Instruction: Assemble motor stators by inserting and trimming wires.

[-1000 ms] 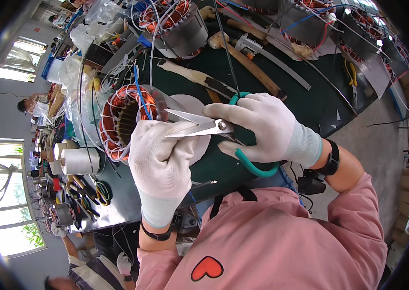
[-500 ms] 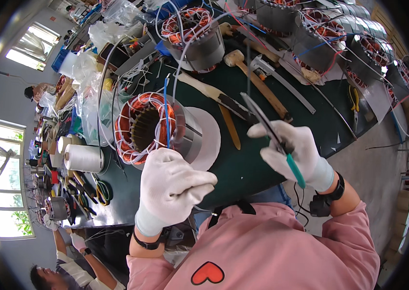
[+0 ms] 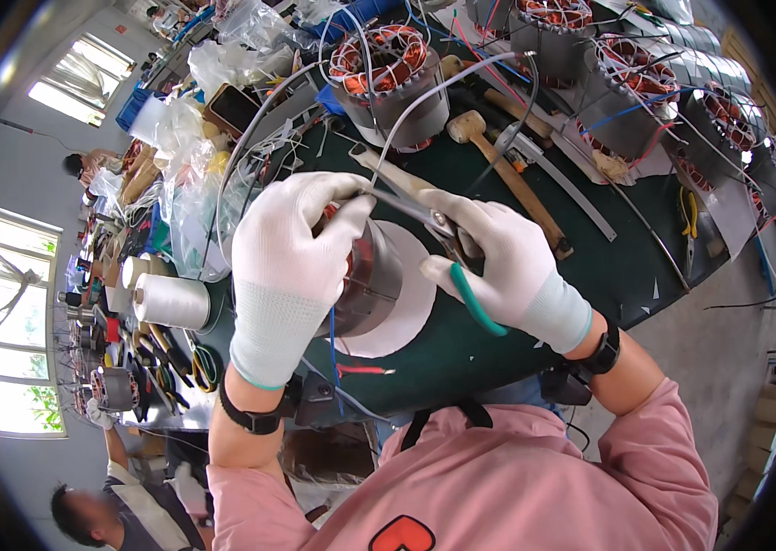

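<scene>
My left hand [image 3: 291, 243], in a white glove, is closed in a pinch above the motor stator [image 3: 383, 285], whose copper windings it mostly covers. What the fingertips hold is hidden; a white sleeved lead [image 3: 399, 124] arches up right beside them. My right hand [image 3: 507, 262], gloved too, grips scissors [image 3: 477, 298] with green handles. Their blades point left, the tips touching or almost touching my left fingertips. The stator lies on its side on a round white pad [image 3: 411, 321]. A blue wire [image 3: 333, 344] and a red wire [image 3: 365, 370] stick out on my side.
More wound stators [image 3: 383, 83] stand along the far side. A wooden mallet [image 3: 512, 179], a caliper [image 3: 558, 179] and yellow-handled pliers [image 3: 688, 216] lie on the green table [image 3: 590, 275]. At left are a white thread spool [image 3: 172, 303], several hand tools and plastic bags [image 3: 190, 202]. A co-worker sits lower left.
My left hand has risen over the stator's windings. My right hand has come down and left, bringing the scissors to the left fingertips. Blue and red wires now show at the near side.
</scene>
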The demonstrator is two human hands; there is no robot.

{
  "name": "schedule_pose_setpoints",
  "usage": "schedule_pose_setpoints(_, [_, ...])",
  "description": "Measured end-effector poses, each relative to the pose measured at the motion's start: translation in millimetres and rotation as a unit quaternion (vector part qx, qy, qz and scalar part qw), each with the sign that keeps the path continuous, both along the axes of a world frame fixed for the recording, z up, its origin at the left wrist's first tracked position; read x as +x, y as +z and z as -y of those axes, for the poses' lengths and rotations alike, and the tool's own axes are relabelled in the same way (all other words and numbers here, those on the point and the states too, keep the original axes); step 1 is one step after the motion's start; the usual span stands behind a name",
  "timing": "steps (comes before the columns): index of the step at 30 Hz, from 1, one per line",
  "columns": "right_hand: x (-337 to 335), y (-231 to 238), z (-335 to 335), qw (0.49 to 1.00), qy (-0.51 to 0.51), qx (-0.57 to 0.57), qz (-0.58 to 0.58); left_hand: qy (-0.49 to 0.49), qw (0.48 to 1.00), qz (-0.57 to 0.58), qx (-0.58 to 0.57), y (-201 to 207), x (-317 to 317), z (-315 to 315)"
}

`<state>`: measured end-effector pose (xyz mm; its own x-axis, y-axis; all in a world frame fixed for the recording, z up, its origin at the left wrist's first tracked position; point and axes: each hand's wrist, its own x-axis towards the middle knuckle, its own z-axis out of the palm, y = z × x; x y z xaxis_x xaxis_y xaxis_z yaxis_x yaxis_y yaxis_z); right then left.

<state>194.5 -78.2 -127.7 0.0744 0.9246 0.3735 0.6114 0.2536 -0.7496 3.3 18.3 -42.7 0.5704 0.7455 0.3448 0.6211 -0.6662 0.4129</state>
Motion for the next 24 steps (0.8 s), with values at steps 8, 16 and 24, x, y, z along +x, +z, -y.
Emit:
schedule_pose_setpoints(8, [3.3,3.4,-33.6,0.979,-0.040,0.153,0.129,-0.012,0.995,0.088,-0.036,0.4,-3.1,-0.2])
schedule_pose_setpoints(16, [5.9,-7.7,-32.2,0.982,0.043,0.170,0.071,-0.114,0.991,0.028,0.063,0.0,0.4,-8.3])
schedule_pose_setpoints(24, [84.0,-40.3,81.9,0.962,0.128,0.193,0.148,-0.134,0.987,0.040,0.078,14.8,-9.8,15.7])
